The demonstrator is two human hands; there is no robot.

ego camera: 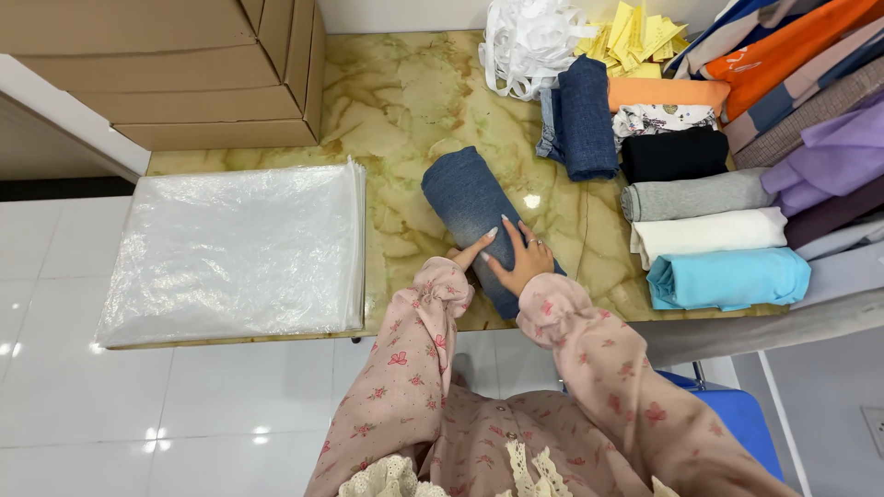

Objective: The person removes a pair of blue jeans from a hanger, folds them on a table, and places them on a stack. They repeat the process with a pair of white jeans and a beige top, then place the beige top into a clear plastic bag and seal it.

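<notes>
A rolled blue denim garment (470, 207) lies on the marbled yellow-green tabletop (396, 101), its near end by the front edge. My right hand (520, 262) rests flat on the near end of the roll, fingers spread. My left hand (471, 250) touches the same end from the left; only its fingers show past the pink floral sleeve. Both hands press on the roll rather than closing around it.
A stack of clear plastic bags (235, 248) lies at the left. Cardboard boxes (184, 69) stand at the back left. Rolled garments in several colours (704, 235) line the right side, with white ribbon (529, 41) and yellow tags (635, 37) behind them.
</notes>
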